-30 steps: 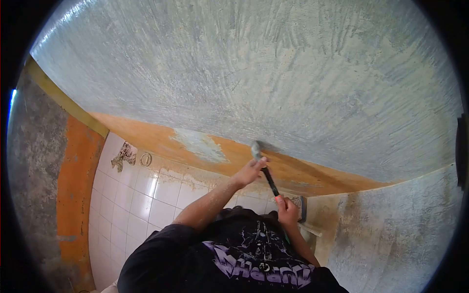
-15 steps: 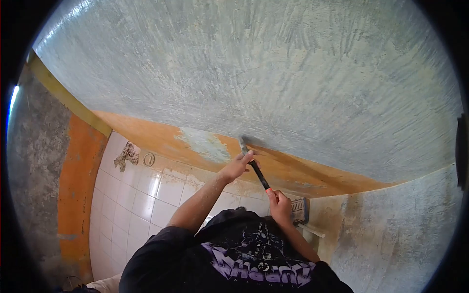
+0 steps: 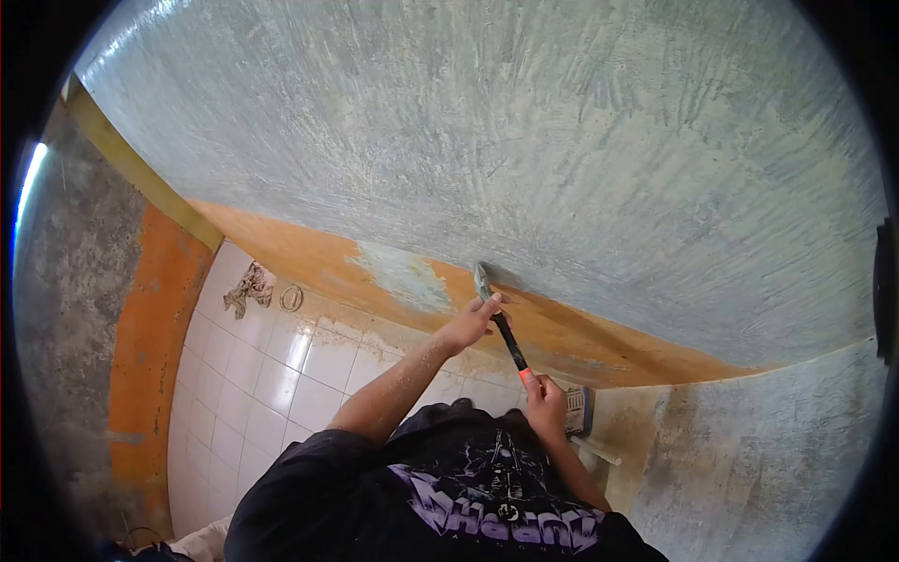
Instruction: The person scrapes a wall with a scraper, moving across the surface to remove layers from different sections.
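A long-handled scraper [image 3: 510, 347] with a black shaft, an orange-red band and a grey metal head [image 3: 482, 281] slants up to the wall. My left hand [image 3: 475, 323] is closed around it just below the head, thumb along the shaft. Lower down, my right hand [image 3: 546, 405] grips the handle end by the band. The head lies against the wall where the orange paint [image 3: 534, 323] meets the scraped grey surface [image 3: 487, 140]. To the left, a bare pale patch [image 3: 401, 274] breaks the orange paint. Pale dust speckles my left forearm.
White floor tiles [image 3: 272, 384] lie below, with paint flakes along the wall's foot. A crumpled rag [image 3: 250, 290] and a ring of tape [image 3: 291, 298] are on the floor at left. Behind my right hand are a dark-edged tray [image 3: 578, 410] and a pale pipe [image 3: 599, 451].
The scraper and both hands sit slightly lower and to the right in view, and its head shows broader. The camera view has shifted a little. Both hands keep their grip.
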### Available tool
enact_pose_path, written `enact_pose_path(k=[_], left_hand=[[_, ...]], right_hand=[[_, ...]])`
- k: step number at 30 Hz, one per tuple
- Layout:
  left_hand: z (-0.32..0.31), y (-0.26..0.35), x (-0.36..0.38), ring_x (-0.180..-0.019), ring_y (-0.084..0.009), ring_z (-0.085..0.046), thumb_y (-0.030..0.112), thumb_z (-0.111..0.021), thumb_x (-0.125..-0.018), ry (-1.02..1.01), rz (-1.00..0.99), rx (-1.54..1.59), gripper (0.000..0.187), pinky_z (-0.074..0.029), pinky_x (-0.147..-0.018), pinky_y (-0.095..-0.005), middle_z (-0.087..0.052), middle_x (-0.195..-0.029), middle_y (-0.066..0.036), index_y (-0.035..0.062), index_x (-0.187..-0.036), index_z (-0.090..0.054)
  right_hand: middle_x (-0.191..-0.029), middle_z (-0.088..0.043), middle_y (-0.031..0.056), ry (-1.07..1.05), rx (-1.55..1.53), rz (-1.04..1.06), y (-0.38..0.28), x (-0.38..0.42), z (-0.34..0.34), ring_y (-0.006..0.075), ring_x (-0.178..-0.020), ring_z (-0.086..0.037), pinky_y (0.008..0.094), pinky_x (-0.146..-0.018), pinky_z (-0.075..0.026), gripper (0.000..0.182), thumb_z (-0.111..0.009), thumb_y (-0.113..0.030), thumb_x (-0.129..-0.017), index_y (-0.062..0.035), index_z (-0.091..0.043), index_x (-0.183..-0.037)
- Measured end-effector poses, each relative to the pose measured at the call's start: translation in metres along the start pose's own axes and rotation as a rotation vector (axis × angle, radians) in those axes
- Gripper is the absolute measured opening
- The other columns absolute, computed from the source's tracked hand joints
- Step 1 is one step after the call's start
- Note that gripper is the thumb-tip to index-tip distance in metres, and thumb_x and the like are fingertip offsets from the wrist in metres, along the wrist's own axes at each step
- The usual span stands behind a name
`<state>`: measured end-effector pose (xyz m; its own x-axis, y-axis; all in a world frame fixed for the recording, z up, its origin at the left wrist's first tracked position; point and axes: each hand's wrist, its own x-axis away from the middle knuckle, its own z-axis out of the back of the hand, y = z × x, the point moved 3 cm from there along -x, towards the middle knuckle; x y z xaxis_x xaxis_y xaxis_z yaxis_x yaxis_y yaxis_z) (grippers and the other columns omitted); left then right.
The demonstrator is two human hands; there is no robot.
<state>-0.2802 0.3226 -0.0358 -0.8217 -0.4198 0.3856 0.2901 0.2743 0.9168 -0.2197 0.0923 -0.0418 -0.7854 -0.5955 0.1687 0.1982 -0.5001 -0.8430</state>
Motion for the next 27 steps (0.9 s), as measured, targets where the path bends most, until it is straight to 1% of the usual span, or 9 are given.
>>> enact_pose_path(k=[2,5,9,13,14,17,20,23,27], left_hand=[[-0.009,0.001,0.001,-0.106,-0.0178,-0.06,0.052,-0.035,-0.104,0.017,-0.025,-0.005,0.051,-0.047,-0.094,-0.0425,-0.068,-0.1,-0.004,0.0115,-0.131,-0.054],[0.009,-0.007,0.001,-0.103,-0.018,-0.062,0.051,-0.035,-0.105,0.12,-0.06,0.178,0.052,-0.049,-0.092,-0.0425,-0.066,-0.097,-0.005,0.0105,-0.131,-0.053],[0.037,-0.007,0.008,-0.1,-0.0182,-0.062,0.05,-0.034,-0.105,0.136,-0.057,0.135,0.052,-0.05,-0.092,-0.0429,-0.065,-0.097,-0.006,0.0095,-0.132,-0.052],[0.006,-0.006,0.0,-0.104,-0.0174,-0.06,0.051,-0.034,-0.105,0.034,-0.037,0.077,0.052,-0.047,-0.095,-0.0433,-0.066,-0.099,-0.007,0.0113,-0.134,-0.052],[0.0,-0.003,0.0,-0.105,-0.0174,-0.059,0.051,-0.034,-0.105,0.011,-0.039,0.069,0.052,-0.046,-0.096,-0.0432,-0.066,-0.099,-0.007,0.0116,-0.134,-0.052],[0.002,0.003,0.004,-0.108,-0.0179,-0.057,0.052,-0.035,-0.105,-0.033,-0.04,0.017,0.053,-0.043,-0.097,-0.0428,-0.066,-0.099,-0.006,0.0122,-0.134,-0.052],[0.001,0.001,0.005,-0.107,-0.0175,-0.057,0.052,-0.034,-0.105,-0.039,-0.039,0.031,0.053,-0.044,-0.096,-0.0429,-0.065,-0.097,-0.005,0.0121,-0.135,-0.051],[-0.005,-0.006,-0.001,-0.104,-0.0168,-0.058,0.052,-0.033,-0.105,-0.018,-0.056,0.065,0.053,-0.045,-0.094,-0.0428,-0.064,-0.095,-0.005,0.0118,-0.135,-0.051],[0.017,-0.002,0.004,-0.102,-0.0165,-0.059,0.052,-0.033,-0.105,0.031,-0.054,0.112,0.052,-0.046,-0.093,-0.0431,-0.064,-0.095,-0.005,0.0122,-0.134,-0.05]], right_hand=[[-0.058,-0.057,0.0121,-0.026,0.008,-0.06,0.01,0.0,0.004,0.0223,-0.05,-0.053,0.0355,-0.052,-0.041,0.044,-0.064,-0.043,-0.095,-0.0015,-0.066,-0.081],[-0.059,-0.057,0.0144,-0.011,0.011,0.107,-0.02,-0.004,-0.012,0.0255,-0.051,-0.054,0.0365,-0.052,-0.041,0.044,-0.064,-0.042,-0.095,-0.0007,-0.065,-0.08],[-0.059,-0.058,0.0144,-0.035,0.002,0.104,-0.03,-0.011,-0.025,0.0261,-0.051,-0.055,0.0373,-0.051,-0.041,0.043,-0.064,-0.041,-0.095,-0.0005,-0.065,-0.081],[-0.055,-0.053,0.0116,-0.044,-0.001,0.013,-0.007,0.002,-0.004,0.0228,-0.049,-0.052,0.0378,-0.05,-0.04,0.042,-0.062,-0.04,-0.096,-0.0008,-0.065,-0.083],[-0.054,-0.052,0.0099,-0.023,0.028,0.014,0.005,0.002,-0.004,0.0189,-0.048,-0.051,0.0364,-0.049,-0.039,0.041,-0.062,-0.039,-0.097,-0.0009,-0.065,-0.082],[-0.053,-0.05,0.0086,0.038,0.061,0.076,0.001,0.006,-0.012,0.0166,-0.048,-0.049,0.0354,-0.049,-0.038,0.041,-0.062,-0.039,-0.097,-0.0009,-0.064,-0.082],[-0.054,-0.051,0.0086,0.092,0.047,0.145,0.0,0.01,-0.015,0.0174,-0.049,-0.049,0.0356,-0.049,-0.038,0.041,-0.061,-0.039,-0.097,-0.0008,-0.064,-0.083],[-0.059,-0.053,0.0095,-0.045,0.04,-0.018,0.0,0.007,-0.003,0.0185,-0.054,-0.05,0.0355,-0.053,-0.041,0.041,-0.057,-0.038,-0.1,0.0005,-0.063,-0.085],[-0.058,-0.051,0.0088,-0.043,0.048,0.026,-0.02,0.006,-0.021,0.0174,-0.054,-0.049,0.0358,-0.054,-0.04,0.042,-0.055,-0.037,-0.1,0.0005,-0.062,-0.084]])
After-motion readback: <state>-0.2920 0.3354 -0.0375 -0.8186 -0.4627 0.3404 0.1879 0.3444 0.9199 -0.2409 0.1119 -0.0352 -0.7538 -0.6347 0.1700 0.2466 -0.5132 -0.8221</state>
